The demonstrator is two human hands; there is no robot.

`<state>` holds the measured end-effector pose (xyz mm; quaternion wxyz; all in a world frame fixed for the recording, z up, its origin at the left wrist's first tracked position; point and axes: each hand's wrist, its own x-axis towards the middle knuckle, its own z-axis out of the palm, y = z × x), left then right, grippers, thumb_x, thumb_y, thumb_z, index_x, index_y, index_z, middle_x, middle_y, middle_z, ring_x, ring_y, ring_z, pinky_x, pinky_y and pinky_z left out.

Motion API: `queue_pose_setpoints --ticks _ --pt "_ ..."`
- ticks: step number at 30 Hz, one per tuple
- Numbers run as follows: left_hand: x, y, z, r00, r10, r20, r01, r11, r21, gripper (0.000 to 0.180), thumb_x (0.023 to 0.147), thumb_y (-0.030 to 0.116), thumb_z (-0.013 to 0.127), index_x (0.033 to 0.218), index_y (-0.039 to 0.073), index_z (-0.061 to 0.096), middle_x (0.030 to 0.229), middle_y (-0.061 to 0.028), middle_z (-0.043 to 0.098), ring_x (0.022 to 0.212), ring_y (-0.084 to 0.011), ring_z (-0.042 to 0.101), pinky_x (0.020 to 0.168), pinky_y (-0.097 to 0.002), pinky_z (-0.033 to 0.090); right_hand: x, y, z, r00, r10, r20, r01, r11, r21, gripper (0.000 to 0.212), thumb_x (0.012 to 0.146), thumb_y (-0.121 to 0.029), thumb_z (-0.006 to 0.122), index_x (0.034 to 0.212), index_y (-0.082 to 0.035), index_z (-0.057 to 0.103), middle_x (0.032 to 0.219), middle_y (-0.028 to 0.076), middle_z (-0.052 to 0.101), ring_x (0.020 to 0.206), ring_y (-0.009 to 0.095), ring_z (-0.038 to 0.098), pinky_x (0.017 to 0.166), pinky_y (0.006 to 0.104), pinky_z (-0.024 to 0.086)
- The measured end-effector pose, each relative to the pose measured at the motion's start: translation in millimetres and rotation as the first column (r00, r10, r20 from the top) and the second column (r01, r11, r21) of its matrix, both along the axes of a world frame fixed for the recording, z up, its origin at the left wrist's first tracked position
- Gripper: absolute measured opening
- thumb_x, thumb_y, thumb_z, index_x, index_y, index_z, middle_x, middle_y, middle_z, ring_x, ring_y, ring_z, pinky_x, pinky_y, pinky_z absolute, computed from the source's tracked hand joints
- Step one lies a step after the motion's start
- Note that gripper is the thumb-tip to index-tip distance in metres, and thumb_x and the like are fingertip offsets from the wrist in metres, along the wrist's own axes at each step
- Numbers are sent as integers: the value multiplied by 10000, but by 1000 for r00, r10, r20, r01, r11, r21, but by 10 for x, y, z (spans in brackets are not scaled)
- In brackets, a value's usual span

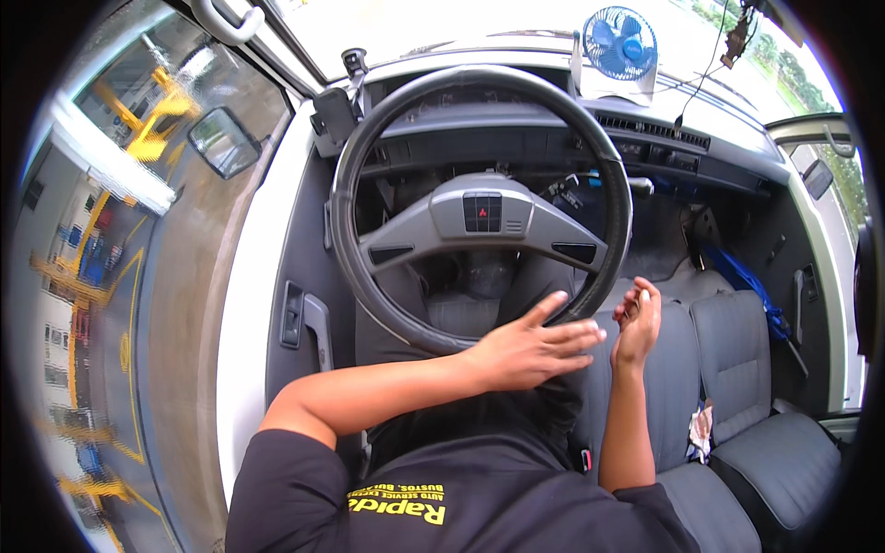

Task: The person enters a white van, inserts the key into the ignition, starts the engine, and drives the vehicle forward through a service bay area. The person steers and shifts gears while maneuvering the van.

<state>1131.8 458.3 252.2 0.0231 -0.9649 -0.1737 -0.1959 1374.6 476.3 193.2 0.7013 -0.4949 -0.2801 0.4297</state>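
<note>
From the head view, the person sits in a vehicle cab behind a steering wheel (482, 214), which stands straight ahead, above the lap. The left hand (530, 355) reaches across the body to the wheel's lower right part, back upward, fingers extended and thumb apart, released; it overlaps the rim in view, but whether it touches cannot be told. The right hand (636, 330) is raised just beside it, right of the rim, fingers loosely bent and grasping nothing visible. Grey seats (737, 364) stretch to the right, with a crumpled item (701, 433) between cushions and a blue umbrella (745, 276) near the far door. A blue fan (619, 43) stands on the dashboard (544, 138).
</note>
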Motion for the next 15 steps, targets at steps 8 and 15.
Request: queue_pose_setpoints --ticks 8,15 --pt "-1155 71 419 950 310 22 -298 927 -226 605 921 500 758 1386 124 666 1479 -120 592 1437 -336 493 1178 -468 384 -236 130 91 996 80 39 -81 996 31 309 1152 -252 414 1291 -44 596 947 0 594 767 93 544 686 277 450" --pt "-672 -116 274 972 224 69 -200 946 -255 643 917 504 764 1419 130 616 1434 -120 578 1346 -327 549 1123 -460 436 -170 98 148 1000 -5 22 4 1000 28 294 1144 -223 408 1275 -49 606 949 12 586 755 90 542 692 272 459"
